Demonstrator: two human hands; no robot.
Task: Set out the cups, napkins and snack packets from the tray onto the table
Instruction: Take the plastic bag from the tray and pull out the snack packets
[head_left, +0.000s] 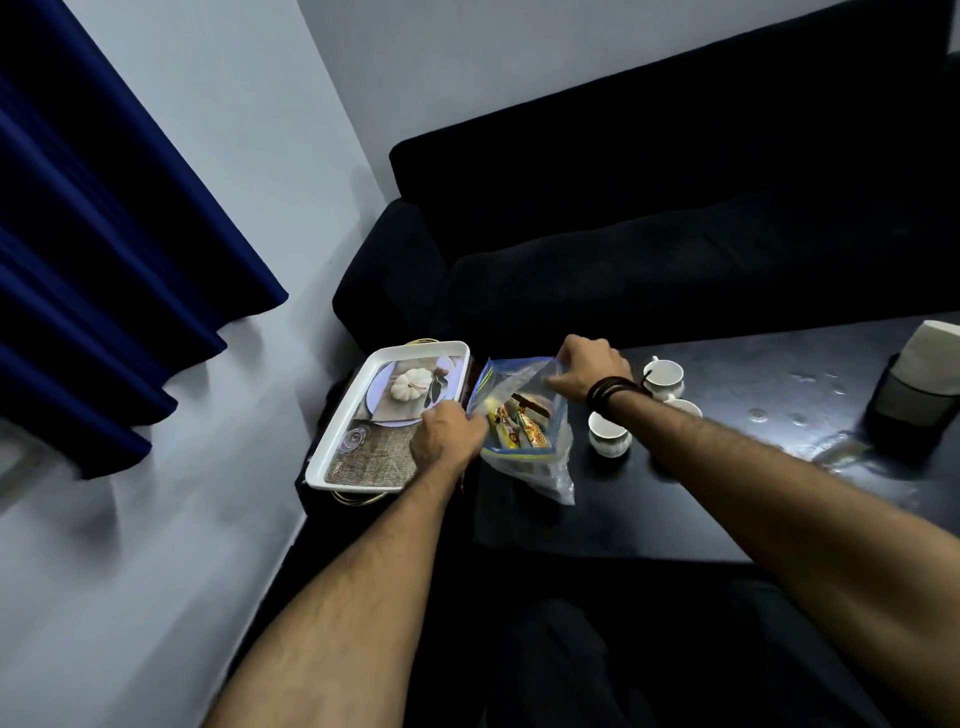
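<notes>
At the near left corner of the dark table (727, 467), a person holds a clear zip bag (524, 410) open between both hands. The left hand (449, 434) pinches the bag's near lip, fingers curled tight on the plastic, while the right hand (589, 366) pinches the far lip and draws it away, so the mouth gapes upward; I judge the two pull apart to get at what lies inside. Bright snack packets (519, 428) sit in the bag's bottom, just beside the left hand's fingertips and below the right hand, touched by neither as far as I can tell. Just to the left, the white tray (337, 441) rests close beside the bag, its printed floor bare of cups or packets, which suggests the unloading is nearly done. Three white cups (662, 379) stand on the table to the right of the bag, under and beyond the right wrist. Farther right, near the table's far end, pale napkins (935, 358) rise from a dark holder (904, 410). Lifting out the packets looks like the remaining step.
</notes>
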